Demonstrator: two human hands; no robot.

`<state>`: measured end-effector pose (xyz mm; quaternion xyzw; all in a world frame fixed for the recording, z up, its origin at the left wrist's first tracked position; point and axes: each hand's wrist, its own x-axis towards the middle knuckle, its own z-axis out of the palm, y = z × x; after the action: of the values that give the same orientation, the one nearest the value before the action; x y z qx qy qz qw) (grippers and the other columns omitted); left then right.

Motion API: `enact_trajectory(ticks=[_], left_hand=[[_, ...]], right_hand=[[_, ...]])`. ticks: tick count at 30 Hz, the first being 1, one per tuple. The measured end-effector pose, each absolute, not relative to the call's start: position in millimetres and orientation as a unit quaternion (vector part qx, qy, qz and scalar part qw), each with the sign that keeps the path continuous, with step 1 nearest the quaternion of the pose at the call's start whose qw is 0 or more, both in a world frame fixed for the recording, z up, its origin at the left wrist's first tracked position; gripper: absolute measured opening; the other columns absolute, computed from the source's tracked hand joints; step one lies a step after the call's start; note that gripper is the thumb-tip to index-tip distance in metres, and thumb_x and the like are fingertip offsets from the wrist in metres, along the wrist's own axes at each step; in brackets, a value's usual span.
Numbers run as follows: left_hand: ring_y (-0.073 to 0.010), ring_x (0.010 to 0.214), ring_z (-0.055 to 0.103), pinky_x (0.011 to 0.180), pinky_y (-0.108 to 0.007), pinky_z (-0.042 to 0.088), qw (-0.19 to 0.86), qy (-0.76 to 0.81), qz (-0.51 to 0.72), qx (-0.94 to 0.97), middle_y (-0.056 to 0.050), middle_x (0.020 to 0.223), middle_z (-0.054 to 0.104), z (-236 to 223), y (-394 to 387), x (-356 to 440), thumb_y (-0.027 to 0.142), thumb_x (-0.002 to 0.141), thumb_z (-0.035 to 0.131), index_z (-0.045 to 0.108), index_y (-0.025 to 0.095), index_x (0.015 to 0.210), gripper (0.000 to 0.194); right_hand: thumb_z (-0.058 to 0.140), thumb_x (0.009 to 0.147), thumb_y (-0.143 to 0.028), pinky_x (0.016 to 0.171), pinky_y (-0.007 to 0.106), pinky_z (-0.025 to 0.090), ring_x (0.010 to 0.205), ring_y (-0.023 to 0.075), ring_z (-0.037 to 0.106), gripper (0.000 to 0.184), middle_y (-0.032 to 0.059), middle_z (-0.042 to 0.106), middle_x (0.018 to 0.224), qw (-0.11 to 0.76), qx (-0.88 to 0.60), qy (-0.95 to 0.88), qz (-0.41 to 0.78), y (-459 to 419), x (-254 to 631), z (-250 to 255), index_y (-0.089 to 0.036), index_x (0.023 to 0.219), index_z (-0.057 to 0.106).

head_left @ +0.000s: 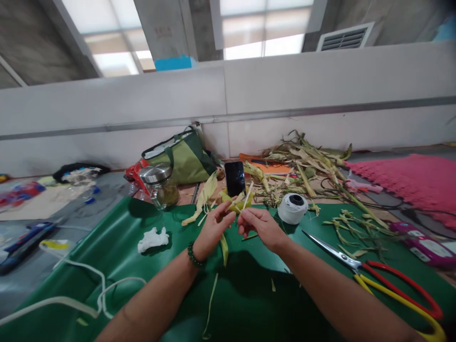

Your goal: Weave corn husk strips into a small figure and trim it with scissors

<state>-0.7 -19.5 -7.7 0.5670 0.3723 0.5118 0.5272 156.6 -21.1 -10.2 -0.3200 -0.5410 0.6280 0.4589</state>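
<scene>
Right hand (261, 225): fingertips pinched, apparently on a pale husk strip (247, 196), above the green worktop (117, 247). Left hand (213, 228) just beside; can't tell if it grips. Step, by my reading: fine 2-handed work on 1 strip. Next move calls for steady pinch, light tension. Outward: propped smartphone (235, 178), white thread spool (289, 212), scissors (344, 258) farther right.

Forward-down head view over both hands (213, 229) (262, 227)
</scene>
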Motion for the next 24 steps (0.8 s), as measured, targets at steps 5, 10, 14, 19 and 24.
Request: enact_trajectory(ticks=[5,10,14,19,24], left_hand=[[-0.0265,0.106,0.059,0.095,-0.036,0.041,0.393,0.399,0.531,0.636,-0.012,0.099,0.071,-1,-17,-8,0.045,0.076,0.067,0.071,0.016,0.08,0.03],[-0.0136,0.057,0.056,0.063,-0.026,0.047,0.413,0.388,0.45,0.69,0.0,0.056,0.06,1,-19,-9,0.044,0.084,0.057,0.067,0.014,0.09,0.033],[-0.0117,0.055,0.054,0.059,-0.024,0.046,0.408,0.379,0.38,0.739,-0.001,0.062,0.061,-2,-24,-5,0.041,0.087,0.051,0.065,0.013,0.091,0.031],[-0.018,0.075,0.063,0.071,-0.028,0.049,0.343,0.392,0.376,0.766,-0.007,0.083,0.069,-5,-24,-3,0.035,0.083,0.058,0.066,0.014,0.088,0.023],[-0.0152,0.065,0.064,0.063,-0.025,0.05,0.371,0.38,0.348,0.773,-0.004,0.072,0.068,-1,-26,-6,0.036,0.087,0.052,0.067,0.015,0.085,0.026]], right_hand=[[0.059,0.071,-0.068,0.051,0.024,0.045,0.048,0.01,0.053,0.053,0.0003,0.06,0.054,0.386,-0.335,-0.578,0.636,-20,158,-12,-0.015,0.066,0.059],[0.052,0.075,-0.069,0.051,0.022,0.04,0.053,0.0102,0.052,0.055,-0.0002,0.056,0.056,0.379,-0.375,-0.683,0.499,-14,169,-9,-0.016,0.06,0.056],[0.048,0.077,-0.069,0.041,0.021,0.03,0.041,0.0071,0.038,0.058,-0.0041,0.042,0.044,0.391,-0.395,-0.681,0.476,-11,171,-9,-0.017,0.051,0.049],[0.055,0.075,-0.063,0.041,0.021,0.028,0.041,0.0065,0.036,0.054,-0.0046,0.041,0.042,0.411,-0.405,-0.659,0.482,-15,164,-10,-0.018,0.049,0.046],[0.061,0.072,-0.056,0.041,0.021,0.026,0.04,0.0059,0.034,0.049,-0.0049,0.041,0.04,0.433,-0.395,-0.634,0.504,-23,161,-5,-0.018,0.046,0.047]])
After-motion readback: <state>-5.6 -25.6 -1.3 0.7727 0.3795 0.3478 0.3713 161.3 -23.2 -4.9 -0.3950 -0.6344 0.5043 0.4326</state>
